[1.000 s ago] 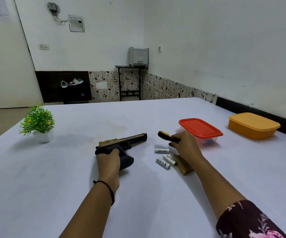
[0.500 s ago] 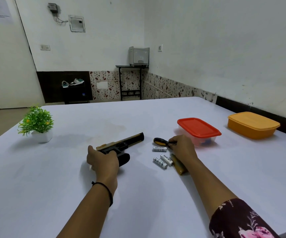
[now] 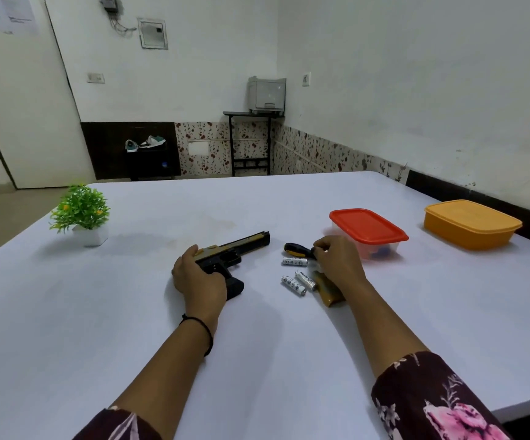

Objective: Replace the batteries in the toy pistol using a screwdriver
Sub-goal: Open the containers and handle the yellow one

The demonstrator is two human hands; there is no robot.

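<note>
Bench (image 3: 66,312) carries all the things. The left hand (image 3: 198,277) lies curled over the rear of the toy pistol (image 3: 231,252), which rests flat with its barrel away from the hand. The right hand (image 3: 339,262) pinches the screwdriver (image 3: 298,250) by its black and yellow handle. Three batteries (image 3: 295,276) lie just left of this hand, and a brown cover (image 3: 328,293) lies partly under its wrist.
</note>
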